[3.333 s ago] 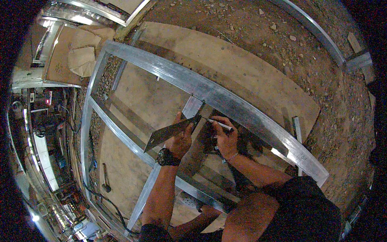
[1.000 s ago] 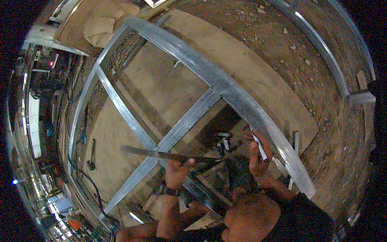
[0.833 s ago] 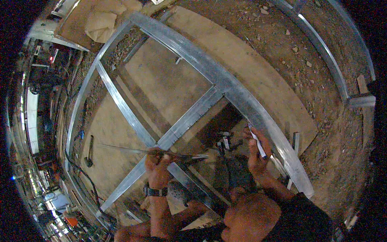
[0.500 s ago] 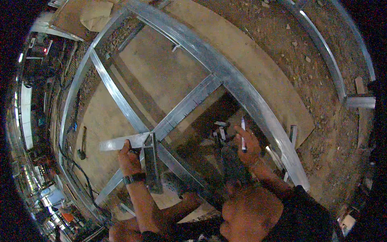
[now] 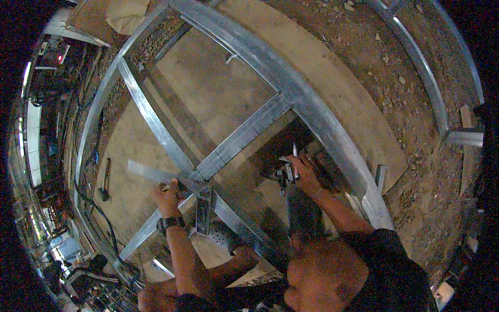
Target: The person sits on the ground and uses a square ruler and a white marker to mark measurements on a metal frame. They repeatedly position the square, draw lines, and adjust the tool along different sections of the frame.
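My left hand [image 5: 168, 198], with a dark watch on its wrist, grips an L-shaped metal square [image 5: 148, 171]. One flat arm of the square points left and looks blurred; its darker arm points toward me. The square is tilted over the joint where the bars of a silvery metal frame [image 5: 244, 132] cross. Dark tick marks line one crossbar of the frame. In my right hand [image 5: 305, 174] is a white marker pen [image 5: 296, 156], its tip end pointing away from me. Close beside that hand lie small dark and light metal pieces [image 5: 283, 174], whose kind I cannot make out.
A hammer-like tool [image 5: 105, 179] lies on the brown board [image 5: 192, 83] under the frame. A black cable [image 5: 99, 210] runs along the frame's left side. More metal bars [image 5: 423, 67] lie on stony soil at right. My bent legs are close to the frame.
The square has turned, its left end now farther from me, and my left hand has shifted with it. My right hand has moved left with the marker pen, toward the small metal pieces.
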`<state>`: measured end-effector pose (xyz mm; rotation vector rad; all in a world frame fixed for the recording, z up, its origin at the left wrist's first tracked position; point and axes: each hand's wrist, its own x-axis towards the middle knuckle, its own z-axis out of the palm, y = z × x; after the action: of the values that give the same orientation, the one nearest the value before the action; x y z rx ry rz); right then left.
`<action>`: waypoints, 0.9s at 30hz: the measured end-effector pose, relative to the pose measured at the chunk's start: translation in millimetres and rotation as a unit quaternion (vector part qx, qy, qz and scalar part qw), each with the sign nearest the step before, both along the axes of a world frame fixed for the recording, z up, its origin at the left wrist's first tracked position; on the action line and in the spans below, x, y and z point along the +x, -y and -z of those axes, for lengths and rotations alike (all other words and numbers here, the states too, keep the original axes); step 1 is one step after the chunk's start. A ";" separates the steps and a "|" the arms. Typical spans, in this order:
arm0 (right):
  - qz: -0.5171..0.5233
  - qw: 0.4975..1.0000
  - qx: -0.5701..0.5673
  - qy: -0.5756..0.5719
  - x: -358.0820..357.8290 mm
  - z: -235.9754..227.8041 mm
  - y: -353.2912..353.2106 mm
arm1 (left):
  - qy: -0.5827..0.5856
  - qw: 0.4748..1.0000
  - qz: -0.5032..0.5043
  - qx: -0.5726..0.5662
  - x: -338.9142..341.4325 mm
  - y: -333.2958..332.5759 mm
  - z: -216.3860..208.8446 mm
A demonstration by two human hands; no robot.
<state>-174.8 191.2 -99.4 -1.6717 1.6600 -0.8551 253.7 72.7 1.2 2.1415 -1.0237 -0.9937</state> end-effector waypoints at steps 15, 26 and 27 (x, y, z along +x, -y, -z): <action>0.059 0.976 -0.197 -0.070 4.4 -98.5 30.9 | 0.166 0.974 -0.013 -0.153 -19.6 -38.9 -10.3; 0.015 0.970 -0.227 -0.091 -13.4 -91.7 71.2 | -0.231 0.959 0.147 -0.071 -277.8 -32.9 -3.2; 0.002 0.973 -0.211 -0.089 -14.1 -92.3 71.6 | -0.374 0.926 0.052 0.012 -288.3 -29.5 8.8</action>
<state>-188.8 119.6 -7.1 -2.0834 1.6793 -1.1523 -34.7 102.2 -7.7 1.4964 -0.7332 -1.6935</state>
